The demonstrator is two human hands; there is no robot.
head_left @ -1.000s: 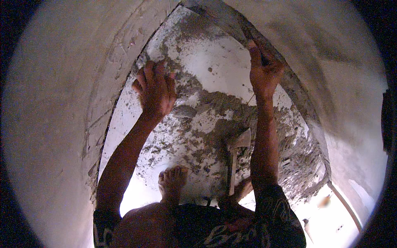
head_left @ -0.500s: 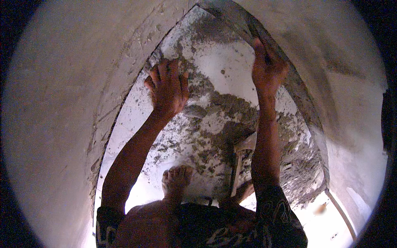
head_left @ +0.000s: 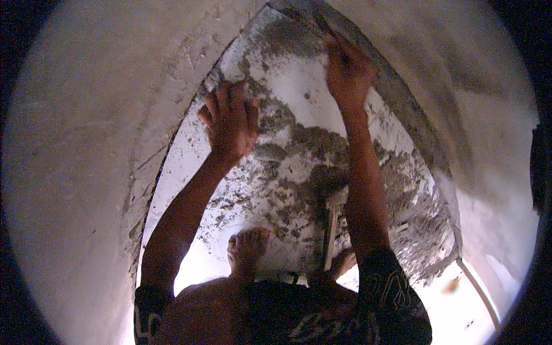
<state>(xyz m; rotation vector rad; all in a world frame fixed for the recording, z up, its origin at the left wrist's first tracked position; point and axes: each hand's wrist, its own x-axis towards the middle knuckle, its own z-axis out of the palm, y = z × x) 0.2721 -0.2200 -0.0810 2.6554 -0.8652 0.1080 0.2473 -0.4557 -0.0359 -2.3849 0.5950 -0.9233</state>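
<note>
My left hand (head_left: 230,118) rests over the mortar-spattered floor (head_left: 293,86), fingers spread and holding nothing. Farther ahead, my right hand (head_left: 352,72) is closed beside the grey mortar band (head_left: 397,95) along the foot of the right wall. Its fingers curl around something dark and thin; the dim light hides what that is. Dark wet mortar (head_left: 316,141) lies in patches on the floor between my arms.
A long-handled tool (head_left: 331,230) lies partly under my right forearm, near my feet. Bare plaster walls (head_left: 86,144) (head_left: 489,144) close in on both sides and meet at a far corner. More mortar (head_left: 414,230) is heaped at the right.
My right hand has moved left and farther away along the right wall's foot, toward the corner. The left hand has barely shifted.
</note>
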